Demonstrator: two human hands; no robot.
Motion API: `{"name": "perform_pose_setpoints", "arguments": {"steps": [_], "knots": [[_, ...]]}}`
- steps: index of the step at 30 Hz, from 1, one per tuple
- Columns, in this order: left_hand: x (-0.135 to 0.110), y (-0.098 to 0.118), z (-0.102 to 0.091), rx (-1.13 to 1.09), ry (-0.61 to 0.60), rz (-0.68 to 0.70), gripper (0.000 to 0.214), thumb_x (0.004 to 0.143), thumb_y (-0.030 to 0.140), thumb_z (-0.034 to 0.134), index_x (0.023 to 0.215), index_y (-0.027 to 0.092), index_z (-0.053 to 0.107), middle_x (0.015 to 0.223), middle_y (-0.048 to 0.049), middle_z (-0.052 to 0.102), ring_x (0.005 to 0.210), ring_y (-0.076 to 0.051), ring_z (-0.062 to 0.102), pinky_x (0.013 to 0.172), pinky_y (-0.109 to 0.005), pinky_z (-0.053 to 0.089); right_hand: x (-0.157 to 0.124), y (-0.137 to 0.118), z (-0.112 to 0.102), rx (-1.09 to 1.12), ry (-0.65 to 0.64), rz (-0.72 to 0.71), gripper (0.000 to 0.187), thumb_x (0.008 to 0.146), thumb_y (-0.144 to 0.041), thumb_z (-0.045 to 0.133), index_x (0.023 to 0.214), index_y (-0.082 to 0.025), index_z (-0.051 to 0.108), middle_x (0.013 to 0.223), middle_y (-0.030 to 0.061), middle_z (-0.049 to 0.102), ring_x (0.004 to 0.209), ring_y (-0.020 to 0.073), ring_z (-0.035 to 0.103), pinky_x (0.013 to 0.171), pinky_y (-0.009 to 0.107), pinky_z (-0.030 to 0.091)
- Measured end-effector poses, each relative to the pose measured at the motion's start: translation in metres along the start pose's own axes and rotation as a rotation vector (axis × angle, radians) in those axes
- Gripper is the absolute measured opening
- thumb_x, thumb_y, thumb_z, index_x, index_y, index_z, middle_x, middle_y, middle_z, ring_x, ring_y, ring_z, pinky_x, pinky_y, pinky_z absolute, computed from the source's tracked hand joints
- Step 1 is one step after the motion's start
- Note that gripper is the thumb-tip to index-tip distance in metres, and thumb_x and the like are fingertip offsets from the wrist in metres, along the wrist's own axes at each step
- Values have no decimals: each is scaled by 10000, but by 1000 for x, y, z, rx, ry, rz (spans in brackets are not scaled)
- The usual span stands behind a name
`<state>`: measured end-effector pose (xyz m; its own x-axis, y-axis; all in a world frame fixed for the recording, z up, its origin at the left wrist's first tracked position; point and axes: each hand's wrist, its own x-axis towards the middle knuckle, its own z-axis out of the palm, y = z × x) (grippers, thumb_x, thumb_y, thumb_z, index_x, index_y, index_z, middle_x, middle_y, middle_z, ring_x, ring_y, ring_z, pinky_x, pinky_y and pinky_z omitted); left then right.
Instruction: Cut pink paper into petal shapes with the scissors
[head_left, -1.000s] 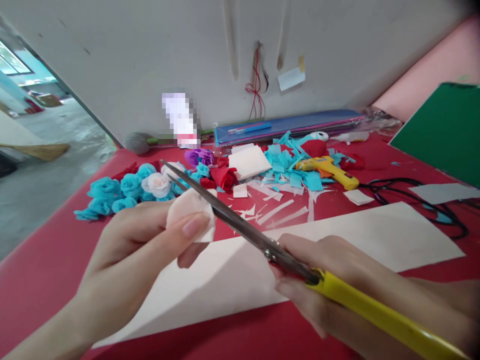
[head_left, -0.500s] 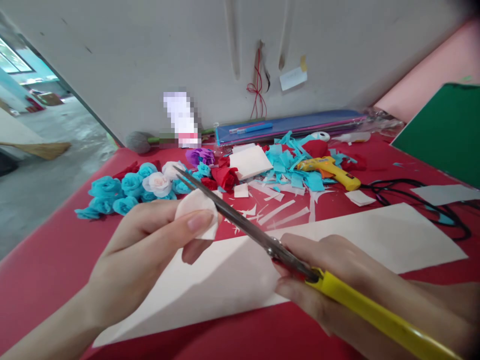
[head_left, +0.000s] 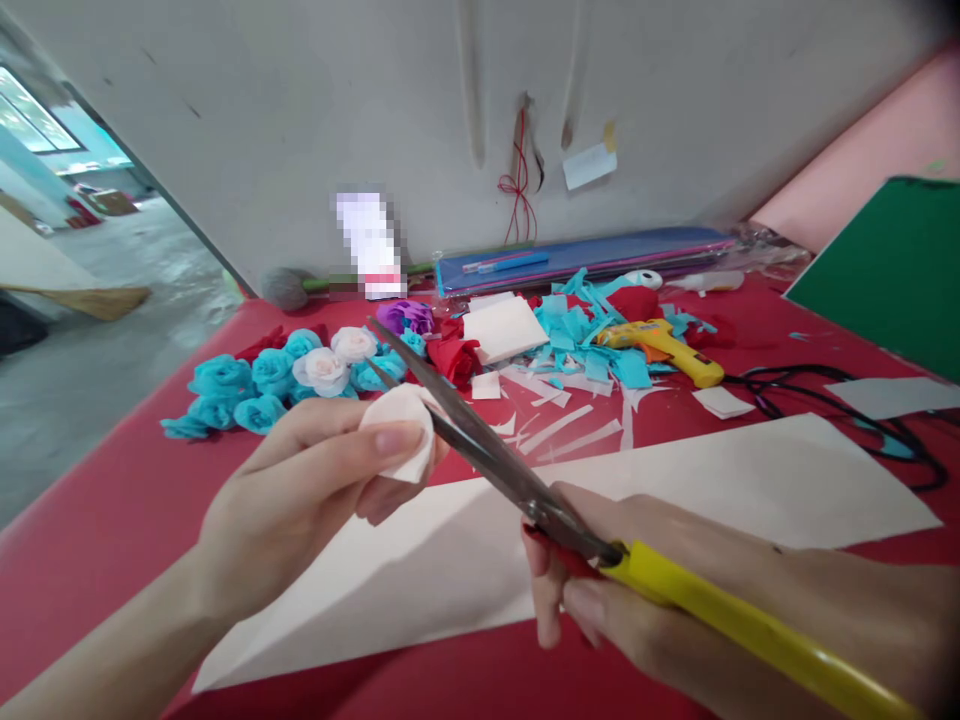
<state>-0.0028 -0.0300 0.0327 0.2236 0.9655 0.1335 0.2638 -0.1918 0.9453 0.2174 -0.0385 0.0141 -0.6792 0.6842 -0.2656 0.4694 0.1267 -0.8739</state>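
Observation:
My left hand [head_left: 300,490] pinches a small folded piece of white crepe paper [head_left: 401,430] between thumb and fingers, held above the table. My right hand [head_left: 622,590] grips yellow-handled scissors [head_left: 525,490]. Their blades are parted around the right edge of the white piece. Under both hands lies a long white paper sheet [head_left: 675,490] on the red table [head_left: 90,530].
Blue, white, purple and red paper roses [head_left: 262,375] lie at the back left. Blue and white paper scraps [head_left: 577,350], a white paper stack [head_left: 504,328], a yellow glue gun [head_left: 664,345] with black cable [head_left: 825,400], and a green sheet [head_left: 892,260] sit at the right.
The scissor blades have opened and shifted right with the paper piece; my right hand's fingers have spread on the handles. The view has shifted slightly.

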Motion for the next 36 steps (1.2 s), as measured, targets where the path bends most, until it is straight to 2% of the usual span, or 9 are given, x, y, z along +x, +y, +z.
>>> {"name": "perform_pose_setpoints", "arguments": {"steps": [3, 7, 10, 14, 19, 23, 26, 32, 36], "knots": [[-2, 0, 3, -232, 11, -81, 327, 750, 218, 480, 425, 217, 437, 415, 36, 344, 435, -116, 370, 438, -265, 344, -1, 0, 0, 45, -56, -26, 165, 863, -327, 421, 870, -206, 533, 902, 22, 582, 805, 135, 540, 656, 217, 435], [-6, 2, 5, -295, 73, -174, 326, 732, 266, 520, 414, 222, 464, 412, 26, 362, 433, -133, 382, 427, -281, 336, -3, 1, -1, -32, -79, 38, 154, 777, -311, 571, 907, -244, 525, 844, -26, 596, 704, 119, 533, 558, 193, 404], [-5, 3, 3, -254, -55, -191, 350, 740, 310, 532, 410, 215, 462, 414, 19, 384, 426, -133, 398, 416, -280, 349, -4, 1, -1, -67, -45, 59, 227, 723, -310, 628, 922, -256, 531, 837, -32, 608, 683, 124, 531, 541, 195, 391], [-3, 4, 3, -190, -196, -141, 376, 772, 298, 517, 410, 205, 475, 432, 20, 432, 417, -112, 410, 395, -258, 344, 0, 0, -2, -89, 7, 66, 176, 749, -275, 580, 917, -247, 534, 827, -20, 613, 715, 131, 547, 605, 208, 409], [-4, 7, 6, -166, -195, -113, 381, 780, 264, 497, 407, 200, 451, 411, 33, 393, 405, -97, 393, 418, -246, 350, 2, 3, -5, -130, 28, 25, 164, 762, -351, 562, 898, -262, 537, 719, -39, 579, 615, 110, 534, 536, 202, 382], [-4, 7, 4, -148, -208, -167, 346, 754, 289, 510, 423, 204, 453, 419, 25, 418, 413, -108, 398, 425, -254, 363, 2, 7, -2, -168, 83, 51, 173, 824, -405, 476, 894, -260, 541, 746, -27, 586, 598, 105, 520, 536, 207, 381], [-3, 7, 2, -135, -189, -208, 333, 733, 309, 521, 421, 207, 459, 422, 15, 429, 425, -122, 407, 452, -272, 375, 4, 5, -1, -207, 125, 56, 165, 813, -386, 500, 878, -241, 544, 733, -22, 585, 588, 102, 505, 525, 206, 373], [-2, 8, 1, -147, -243, -177, 322, 744, 271, 478, 436, 205, 413, 440, 17, 382, 423, -122, 373, 413, -270, 340, 8, -15, -20, -166, 27, -9, 288, 862, -413, 392, 730, -186, 511, 558, -26, 508, 427, 69, 405, 386, 195, 284], [0, 6, -1, -101, -282, -161, 330, 775, 305, 440, 465, 210, 383, 468, 9, 375, 465, -146, 387, 456, -298, 338, 13, -23, -33, -115, 106, -6, 288, 843, -421, 442, 698, -183, 510, 527, -29, 479, 425, 74, 418, 379, 197, 286]]}}
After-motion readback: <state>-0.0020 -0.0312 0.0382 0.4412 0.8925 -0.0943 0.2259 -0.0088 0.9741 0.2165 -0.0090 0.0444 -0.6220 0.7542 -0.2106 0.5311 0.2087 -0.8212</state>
